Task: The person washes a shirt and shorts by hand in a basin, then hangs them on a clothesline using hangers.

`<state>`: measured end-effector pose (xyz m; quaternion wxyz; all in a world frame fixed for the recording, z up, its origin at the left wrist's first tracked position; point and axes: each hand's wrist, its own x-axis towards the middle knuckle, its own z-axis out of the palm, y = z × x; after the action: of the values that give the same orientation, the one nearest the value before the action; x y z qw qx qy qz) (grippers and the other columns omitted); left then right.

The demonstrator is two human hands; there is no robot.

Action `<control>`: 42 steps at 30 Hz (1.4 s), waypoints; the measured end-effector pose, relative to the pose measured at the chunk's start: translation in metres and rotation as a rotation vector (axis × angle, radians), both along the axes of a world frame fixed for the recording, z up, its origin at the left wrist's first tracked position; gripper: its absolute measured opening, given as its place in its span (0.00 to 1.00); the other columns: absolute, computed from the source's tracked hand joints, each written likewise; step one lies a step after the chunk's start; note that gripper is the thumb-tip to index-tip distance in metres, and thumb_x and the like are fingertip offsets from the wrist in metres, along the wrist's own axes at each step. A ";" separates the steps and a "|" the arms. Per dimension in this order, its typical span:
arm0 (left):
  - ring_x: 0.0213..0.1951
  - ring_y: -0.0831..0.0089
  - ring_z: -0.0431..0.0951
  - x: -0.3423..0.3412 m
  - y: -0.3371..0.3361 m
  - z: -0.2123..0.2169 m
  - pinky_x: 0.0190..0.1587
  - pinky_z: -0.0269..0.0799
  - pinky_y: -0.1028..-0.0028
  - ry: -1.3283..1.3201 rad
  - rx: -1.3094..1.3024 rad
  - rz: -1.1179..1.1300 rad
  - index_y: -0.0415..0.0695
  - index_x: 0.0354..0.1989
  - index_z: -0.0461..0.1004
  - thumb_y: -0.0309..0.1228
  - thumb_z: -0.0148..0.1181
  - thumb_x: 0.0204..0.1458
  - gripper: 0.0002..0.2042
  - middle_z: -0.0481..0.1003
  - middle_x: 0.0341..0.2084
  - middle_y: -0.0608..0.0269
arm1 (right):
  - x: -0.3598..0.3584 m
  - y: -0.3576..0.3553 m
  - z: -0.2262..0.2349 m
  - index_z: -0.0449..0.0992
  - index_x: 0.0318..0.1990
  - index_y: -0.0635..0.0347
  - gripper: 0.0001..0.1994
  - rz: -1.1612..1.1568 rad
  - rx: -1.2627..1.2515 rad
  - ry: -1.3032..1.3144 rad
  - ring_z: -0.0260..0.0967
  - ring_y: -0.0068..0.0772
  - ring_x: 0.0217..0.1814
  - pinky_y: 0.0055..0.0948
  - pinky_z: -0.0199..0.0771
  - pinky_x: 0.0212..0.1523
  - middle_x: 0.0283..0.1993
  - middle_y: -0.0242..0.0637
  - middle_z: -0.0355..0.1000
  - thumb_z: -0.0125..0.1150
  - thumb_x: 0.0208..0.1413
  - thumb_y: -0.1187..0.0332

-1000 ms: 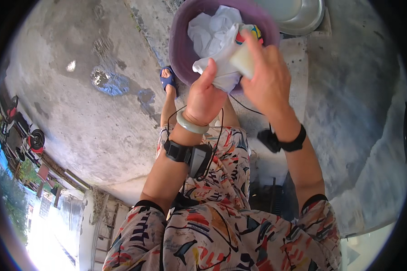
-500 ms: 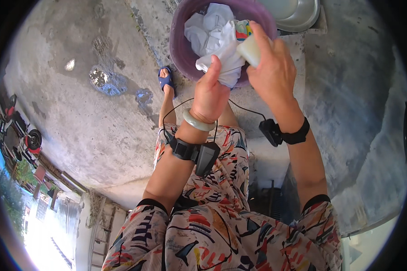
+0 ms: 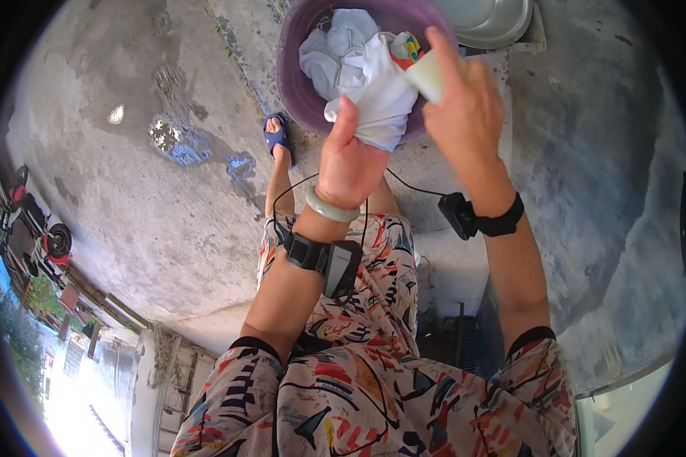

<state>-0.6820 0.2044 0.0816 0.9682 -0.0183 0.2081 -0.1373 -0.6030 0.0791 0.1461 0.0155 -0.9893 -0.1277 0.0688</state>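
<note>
A purple plastic basin (image 3: pixel 288 87) stands at the top of the view with wet white cloth (image 3: pixel 381 95) heaped inside. My left hand (image 3: pixel 351 167) holds one end of this cloth at the basin's near rim, thumb up, its other fingers hidden beneath the fabric. In my right hand (image 3: pixel 469 114) is a pale, yellowish-white bar of soap (image 3: pixel 425 78), gripped with the forefinger stretched along its far side. The soap is right beside the cloth's right edge; I cannot tell whether they touch. A patch with a red, yellow and blue print (image 3: pixel 406 49) shows behind the soap.
A silvery metal basin (image 3: pixel 514 27) sits at the upper right, beyond the purple one. My foot in a blue sandal (image 3: pixel 279 135) rests on the concrete ground left of the basin. Wet patches (image 3: pixel 177 141) mark the concrete. A motorbike (image 3: pixel 53 240) stands far left.
My right hand has moved a little to the right with the soap, relative to the basin. The cloth at my left hand looks smoother and more spread out.
</note>
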 end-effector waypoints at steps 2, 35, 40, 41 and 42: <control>0.69 0.59 0.56 0.000 0.000 -0.004 0.72 0.47 0.60 0.028 -0.018 0.021 0.34 0.69 0.51 0.50 0.38 0.66 0.33 0.58 0.68 0.52 | 0.006 -0.009 0.000 0.63 0.67 0.32 0.44 -0.123 -0.040 -0.007 0.70 0.49 0.44 0.43 0.73 0.44 0.40 0.42 0.68 0.63 0.37 0.79; 0.67 0.63 0.58 -0.008 -0.001 -0.001 0.70 0.48 0.63 0.143 -0.025 -0.068 0.38 0.69 0.55 0.53 0.36 0.66 0.32 0.61 0.66 0.59 | -0.025 0.021 -0.002 0.65 0.64 0.37 0.41 0.148 0.132 0.156 0.69 0.50 0.41 0.45 0.73 0.40 0.37 0.42 0.67 0.66 0.37 0.80; 0.68 0.63 0.57 -0.008 -0.011 -0.002 0.70 0.47 0.61 0.113 0.053 -0.101 0.39 0.69 0.54 0.55 0.36 0.65 0.34 0.60 0.67 0.58 | -0.009 -0.001 -0.012 0.65 0.64 0.40 0.38 0.003 0.213 0.082 0.69 0.49 0.40 0.44 0.72 0.37 0.37 0.42 0.66 0.64 0.40 0.78; 0.68 0.63 0.58 -0.009 -0.006 -0.003 0.70 0.48 0.61 0.133 0.024 -0.112 0.40 0.69 0.54 0.55 0.36 0.65 0.33 0.61 0.66 0.59 | -0.019 0.007 -0.014 0.66 0.64 0.42 0.37 0.068 0.297 0.054 0.69 0.49 0.39 0.44 0.71 0.36 0.36 0.43 0.66 0.64 0.40 0.78; 0.67 0.64 0.59 -0.012 0.001 0.000 0.70 0.48 0.62 0.180 -0.063 -0.135 0.40 0.69 0.54 0.54 0.36 0.66 0.33 0.61 0.66 0.59 | -0.024 0.017 -0.003 0.67 0.63 0.43 0.37 0.116 0.289 0.104 0.68 0.50 0.39 0.44 0.71 0.36 0.36 0.44 0.66 0.64 0.40 0.78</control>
<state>-0.6938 0.2058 0.0819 0.9331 -0.0471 0.2906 -0.2065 -0.6271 0.0963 0.1433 0.1601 -0.9628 -0.1923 0.1016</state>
